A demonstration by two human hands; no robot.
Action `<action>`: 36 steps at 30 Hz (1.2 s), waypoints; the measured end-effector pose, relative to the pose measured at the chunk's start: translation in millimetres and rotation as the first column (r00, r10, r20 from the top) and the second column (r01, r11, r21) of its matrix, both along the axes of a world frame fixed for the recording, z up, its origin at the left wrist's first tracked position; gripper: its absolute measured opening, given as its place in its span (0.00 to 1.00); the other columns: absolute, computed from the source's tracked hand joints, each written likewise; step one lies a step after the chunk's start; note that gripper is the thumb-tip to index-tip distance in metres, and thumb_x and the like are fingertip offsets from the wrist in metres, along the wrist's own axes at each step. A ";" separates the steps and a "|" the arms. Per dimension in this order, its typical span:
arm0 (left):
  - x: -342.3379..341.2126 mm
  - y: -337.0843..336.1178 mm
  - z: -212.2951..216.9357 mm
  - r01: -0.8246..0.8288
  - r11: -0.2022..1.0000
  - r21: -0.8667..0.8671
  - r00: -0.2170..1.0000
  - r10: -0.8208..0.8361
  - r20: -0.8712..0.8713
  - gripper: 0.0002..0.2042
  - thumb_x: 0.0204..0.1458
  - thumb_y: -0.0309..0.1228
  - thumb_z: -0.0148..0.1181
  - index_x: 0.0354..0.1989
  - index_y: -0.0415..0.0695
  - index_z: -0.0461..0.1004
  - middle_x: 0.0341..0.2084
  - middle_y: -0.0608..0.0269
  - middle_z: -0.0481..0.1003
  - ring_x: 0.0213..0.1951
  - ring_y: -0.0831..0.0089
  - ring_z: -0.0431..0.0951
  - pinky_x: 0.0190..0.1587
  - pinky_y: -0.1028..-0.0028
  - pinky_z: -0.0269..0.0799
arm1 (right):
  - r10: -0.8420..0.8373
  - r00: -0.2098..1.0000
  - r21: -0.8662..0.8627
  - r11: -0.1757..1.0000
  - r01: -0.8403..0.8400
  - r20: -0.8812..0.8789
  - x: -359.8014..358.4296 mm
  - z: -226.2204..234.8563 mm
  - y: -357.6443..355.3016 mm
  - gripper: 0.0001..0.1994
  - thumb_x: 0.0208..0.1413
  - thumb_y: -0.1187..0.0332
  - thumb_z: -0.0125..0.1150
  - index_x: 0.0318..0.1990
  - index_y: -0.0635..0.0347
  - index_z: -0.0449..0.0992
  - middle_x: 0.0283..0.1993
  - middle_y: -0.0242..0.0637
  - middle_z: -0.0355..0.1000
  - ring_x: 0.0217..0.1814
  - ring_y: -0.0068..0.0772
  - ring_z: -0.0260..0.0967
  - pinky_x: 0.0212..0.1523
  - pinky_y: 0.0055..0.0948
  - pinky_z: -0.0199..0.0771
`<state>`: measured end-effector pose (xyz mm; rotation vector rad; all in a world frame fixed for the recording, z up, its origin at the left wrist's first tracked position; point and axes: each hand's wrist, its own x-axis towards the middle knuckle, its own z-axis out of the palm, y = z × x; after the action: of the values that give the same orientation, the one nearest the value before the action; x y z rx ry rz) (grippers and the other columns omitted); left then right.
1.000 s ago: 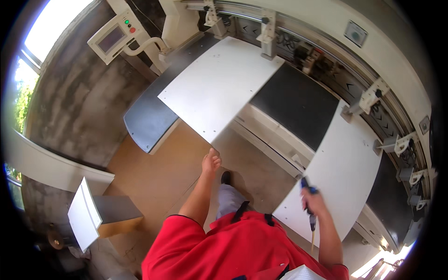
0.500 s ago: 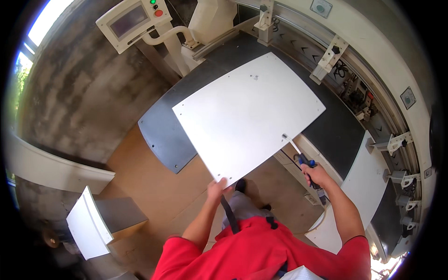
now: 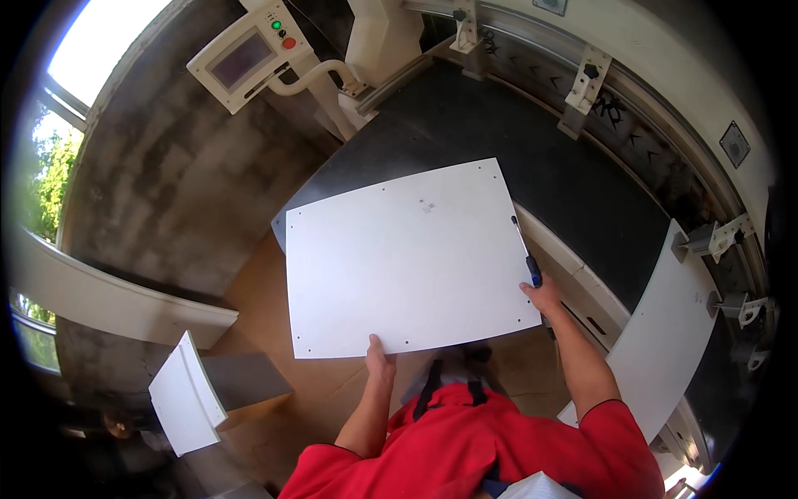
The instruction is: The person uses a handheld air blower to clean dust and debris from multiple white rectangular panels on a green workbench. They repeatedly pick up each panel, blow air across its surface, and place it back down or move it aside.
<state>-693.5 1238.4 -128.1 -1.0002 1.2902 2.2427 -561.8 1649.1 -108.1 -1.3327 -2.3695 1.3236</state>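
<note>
A large white panel [image 3: 399,266], with small holes along its edges and a few dark specks, is held out in front of me. On its near edge, left of the middle, my left hand [image 3: 380,359] is closed with the thumb on top. At the panel's right edge, my right hand [image 3: 544,294] is closed around a blue and black air blow gun [image 3: 534,268]. The thumb of that hand lies by the panel's edge, and the gun's long thin nozzle points away from me along that edge. The fingers under the panel are hidden.
Behind the panel stretches a dark machine table [image 3: 449,125] with a clamp rail [image 3: 532,51] along its far side. A control box with a screen [image 3: 241,62] stands far left. Another white panel [image 3: 665,333] is at right; white panels [image 3: 187,395] stand lower left.
The white panel has turned and come nearer to me. My left hand now grips farther along the near edge, away from the corner. My right hand has moved up beside the panel with the blow gun.
</note>
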 end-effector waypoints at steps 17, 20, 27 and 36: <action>110.4 130.8 -14.7 0.561 0.806 -0.187 0.827 -0.557 0.082 0.25 0.63 0.45 0.54 0.53 0.30 0.68 0.41 0.57 0.76 0.38 0.71 0.75 0.41 0.68 0.73 | -0.132 0.991 -0.104 0.986 0.128 -0.030 172.8 -8.9 -162.0 0.16 0.49 0.65 0.68 0.39 0.67 0.73 0.30 0.42 0.75 0.32 0.34 0.72 0.37 0.33 0.73; 64.3 89.4 -5.9 0.598 0.551 -0.582 0.733 -0.669 0.120 0.29 0.61 0.52 0.51 0.39 0.28 0.74 0.28 0.57 0.78 0.28 0.70 0.76 0.32 0.65 0.73 | -0.022 0.988 -0.129 0.992 0.002 -0.152 181.8 10.7 -151.6 0.14 0.51 0.65 0.68 0.39 0.66 0.73 0.27 0.36 0.74 0.28 0.29 0.72 0.33 0.29 0.72; -68.0 24.6 88.5 0.652 0.071 -0.755 0.481 -0.808 0.340 0.43 0.58 0.62 0.43 0.39 0.19 0.73 0.29 0.42 0.77 0.34 0.63 0.78 0.37 0.63 0.73 | -0.184 0.981 -0.051 0.981 0.187 0.059 142.3 56.6 -26.2 0.11 0.53 0.65 0.65 0.30 0.66 0.75 0.23 0.41 0.73 0.24 0.31 0.73 0.29 0.33 0.72; -277.2 79.4 60.0 0.483 -0.079 -0.872 0.286 -0.927 0.242 0.40 0.52 0.59 0.58 0.49 0.23 0.70 0.42 0.36 0.76 0.47 0.46 0.77 0.50 0.60 0.71 | -0.538 0.821 -0.389 0.810 0.440 -0.191 45.2 22.5 -63.6 0.15 0.50 0.64 0.69 0.38 0.66 0.74 0.33 0.33 0.72 0.34 0.28 0.68 0.38 0.33 0.70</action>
<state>-970.7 1317.8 -68.1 0.3206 2.4548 0.7152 -516.6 1585.5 -85.6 -1.5618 -1.4987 1.6395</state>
